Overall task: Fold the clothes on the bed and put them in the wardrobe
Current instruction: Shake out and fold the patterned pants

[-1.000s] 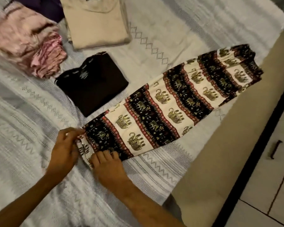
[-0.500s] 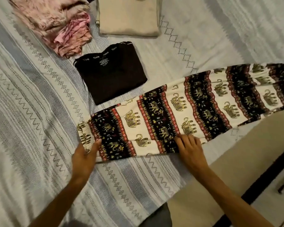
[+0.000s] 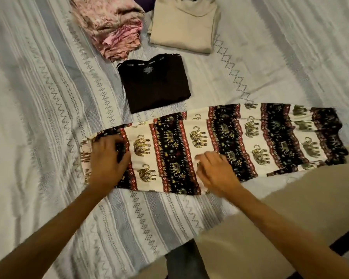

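Elephant-print trousers (image 3: 240, 137), black, cream and red, lie folded lengthwise in a long strip across the bed (image 3: 38, 97). My left hand (image 3: 108, 160) lies flat on the strip's left end, fingers spread. My right hand (image 3: 214, 172) rests on the near edge around the middle of the strip, fingers loosely bent on the cloth. A folded black shirt (image 3: 155, 83) lies just behind the trousers. A folded beige top (image 3: 183, 25) and a rumpled pink garment (image 3: 111, 27) lie farther back.
The grey and white patterned bedspread ends at the lower right, where the beige mattress side (image 3: 270, 228) shows. A dark purple cloth (image 3: 143, 3) peeks out between the pink and beige pieces. My dark trouser leg (image 3: 185, 262) stands by the bed's edge.
Both hands slid along the trousers: the left moved from the near left corner up onto the left end, the right shifted slightly leftwards on the near edge. The view has tilted.
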Demonstrator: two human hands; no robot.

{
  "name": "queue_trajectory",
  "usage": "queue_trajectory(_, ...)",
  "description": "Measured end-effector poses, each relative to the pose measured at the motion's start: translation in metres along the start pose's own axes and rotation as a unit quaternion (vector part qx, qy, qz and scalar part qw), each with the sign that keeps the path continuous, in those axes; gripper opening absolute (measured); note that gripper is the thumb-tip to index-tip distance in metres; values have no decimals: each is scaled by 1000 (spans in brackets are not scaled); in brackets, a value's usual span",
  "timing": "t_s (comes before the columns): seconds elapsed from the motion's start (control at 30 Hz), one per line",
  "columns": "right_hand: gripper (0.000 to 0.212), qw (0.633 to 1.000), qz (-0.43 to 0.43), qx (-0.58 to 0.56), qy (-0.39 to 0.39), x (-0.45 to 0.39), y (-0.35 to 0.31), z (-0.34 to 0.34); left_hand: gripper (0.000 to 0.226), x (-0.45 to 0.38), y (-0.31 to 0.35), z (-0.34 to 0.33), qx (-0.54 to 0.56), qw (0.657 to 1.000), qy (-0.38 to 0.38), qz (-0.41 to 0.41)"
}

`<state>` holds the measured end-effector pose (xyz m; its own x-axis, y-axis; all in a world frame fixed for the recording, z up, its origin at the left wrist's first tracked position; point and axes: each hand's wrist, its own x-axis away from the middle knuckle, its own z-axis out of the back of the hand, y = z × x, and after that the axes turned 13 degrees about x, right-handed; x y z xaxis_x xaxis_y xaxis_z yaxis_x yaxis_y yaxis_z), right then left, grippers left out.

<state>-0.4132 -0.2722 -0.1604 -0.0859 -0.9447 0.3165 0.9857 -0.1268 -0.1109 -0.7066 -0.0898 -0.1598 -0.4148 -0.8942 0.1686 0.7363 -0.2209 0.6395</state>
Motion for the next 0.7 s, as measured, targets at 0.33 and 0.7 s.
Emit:
queue_trajectory(0.33, 61, 992, -78, 95, -31, -56, 146, 27, 63, -67, 119, -101, -14, 967, -199, -161)
queue_trajectory(0.7, 45, 991, 45, 129, 4, -66, 299, 46, 61, -125, 217, -206, -95, 963, -165, -189)
